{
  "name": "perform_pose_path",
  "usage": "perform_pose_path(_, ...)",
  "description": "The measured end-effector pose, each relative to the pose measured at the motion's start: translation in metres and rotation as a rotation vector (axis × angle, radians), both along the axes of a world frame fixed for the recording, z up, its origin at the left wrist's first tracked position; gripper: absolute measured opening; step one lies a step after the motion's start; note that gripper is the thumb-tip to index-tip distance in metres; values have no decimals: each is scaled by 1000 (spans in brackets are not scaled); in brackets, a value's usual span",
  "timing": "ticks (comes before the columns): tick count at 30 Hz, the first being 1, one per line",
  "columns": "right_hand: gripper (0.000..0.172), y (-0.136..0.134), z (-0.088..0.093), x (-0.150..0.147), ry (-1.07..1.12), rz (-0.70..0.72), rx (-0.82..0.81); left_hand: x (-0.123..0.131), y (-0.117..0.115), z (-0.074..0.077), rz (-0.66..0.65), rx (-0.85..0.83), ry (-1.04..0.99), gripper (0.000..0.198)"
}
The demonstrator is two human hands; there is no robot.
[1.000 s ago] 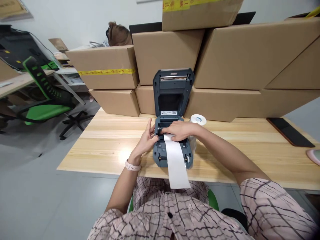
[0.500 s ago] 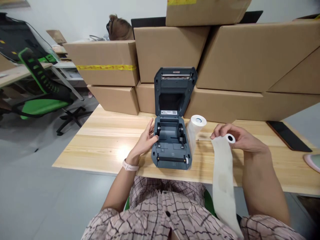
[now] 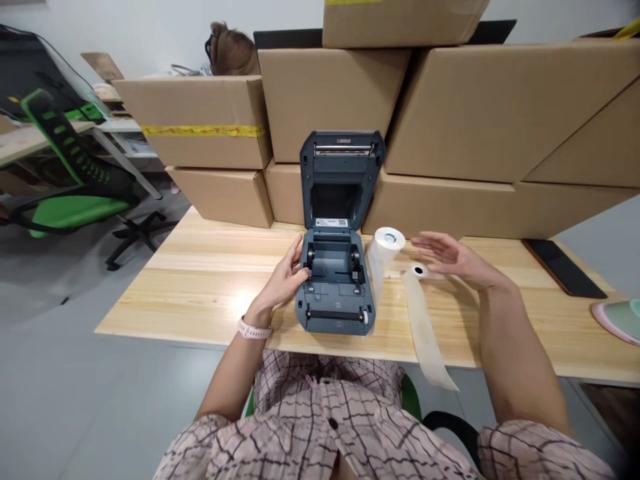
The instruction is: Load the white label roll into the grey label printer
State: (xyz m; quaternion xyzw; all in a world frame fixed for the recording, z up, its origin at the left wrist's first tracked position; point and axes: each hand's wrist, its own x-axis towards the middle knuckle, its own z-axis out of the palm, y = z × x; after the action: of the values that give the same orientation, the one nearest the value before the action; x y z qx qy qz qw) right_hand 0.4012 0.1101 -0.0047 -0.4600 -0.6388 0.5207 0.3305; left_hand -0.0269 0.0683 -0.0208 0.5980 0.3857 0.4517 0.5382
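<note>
A dark grey label printer (image 3: 333, 283) stands on the table with its lid (image 3: 345, 177) raised, its roll bay bare. Along the printer's left side lies my left hand (image 3: 285, 277), thumb over the rim and fingers against the outer wall. My right hand (image 3: 457, 260) is open, fingers apart, just right of a small paper roll (image 3: 419, 271). From that roll a strip of paper (image 3: 425, 333) runs down over the table's front edge. Between printer and small roll stands a larger white label roll (image 3: 390, 240), its loose end hanging down beside the printer.
Cardboard boxes (image 3: 330, 100) are stacked along the table's back. A dark phone (image 3: 563, 267) lies at the right, near a green and pink object (image 3: 620, 320). A green chair (image 3: 75, 193) stands to the left. Behind the boxes shows a person's head (image 3: 233, 53).
My right hand has let go of the small paper roll, which now rests on the table with its strip lower. My left hand stays at the printer.
</note>
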Motion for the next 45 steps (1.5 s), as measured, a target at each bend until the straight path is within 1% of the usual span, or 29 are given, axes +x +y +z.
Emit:
perform_pose_path(1, 82, 8, 3, -5, -16, 8, 16, 0, 0, 1, -4, 8, 11, 98)
perform_pose_path(3, 90, 28, 7, -23, -79, 74, 4, 0, -1, 2, -12, 23, 29, 96)
perform_pose_path(6, 91, 51, 5, -56, -120, 144, -53, -2, -1, 1, -16, 40, 34, 94)
perform_pose_path(8, 88, 58, 2, -71, -99, 142, -61, -2, -1, -1, -12, 47, 34, 94)
perform_pose_path(11, 88, 56, 5, -76, -40, 134, -44, -3, 0, -7, -16, 42, 26, 95)
perform_pose_path(12, 89, 53, 11, -76, -13, 130, -37, -2, 1, -8, -20, 37, 21, 95)
perform_pose_path(14, 90, 47, 28, -80, 39, 138, -3, -2, 2, -11, -22, 33, 11, 94)
perform_pose_path(16, 89, 39, 51, -94, 25, 203, 89, -1, 2, -12, -16, 41, 4, 95)
perform_pose_path(17, 87, 36, 63, -106, -35, 257, 161, -1, 2, -12, -13, 46, 3, 95)
perform_pose_path(18, 82, 31, 74, -121, -136, 320, 242, -1, 2, -12, -11, 52, 6, 95)
perform_pose_path(20, 69, 23, 92, -153, -425, 444, 402, -2, 2, -11, -11, 59, 22, 95)
perform_pose_path(22, 59, 15, 101, -182, -699, 523, 510, -2, 2, -10, -13, 64, 42, 95)
perform_pose_path(23, 58, 12, 102, -193, -794, 547, 535, -2, 2, -9, -13, 66, 51, 95)
perform_pose_path(25, 58, 9, 100, -207, -892, 572, 544, -2, 1, -8, -14, 70, 71, 95)
perform_pose_path(30, 60, 16, 84, -215, -987, 594, 480, 0, -1, -5, -7, 117, 93, 89)
perform_pose_path(32, 64, 21, 79, -215, -998, 610, 438, 0, -1, -5, 1, 126, 80, 88)
perform_pose_path(34, 67, 22, 74, -214, -964, 644, 422, 1, -1, -5, 3, 122, 65, 88)
perform_pose_path(36, 67, 15, 70, -209, -914, 638, 495, 1, -2, -5, 4, 117, 58, 88)
perform_pose_path(38, 60, -1, 69, -201, -859, 575, 634, 1, -2, -5, 1, 124, 62, 87)
perform_pose_path(40, 50, -28, 67, -189, -798, 529, 728, 1, -2, -4, -7, 144, 75, 85)
perform_pose_path(42, 45, -59, 63, -178, -763, 556, 761, 0, -2, -5, -16, 167, 90, 83)
perform_pose_path(45, 48, -98, 52, -168, -793, 578, 804, 0, 0, -6, -15, 185, 108, 81)
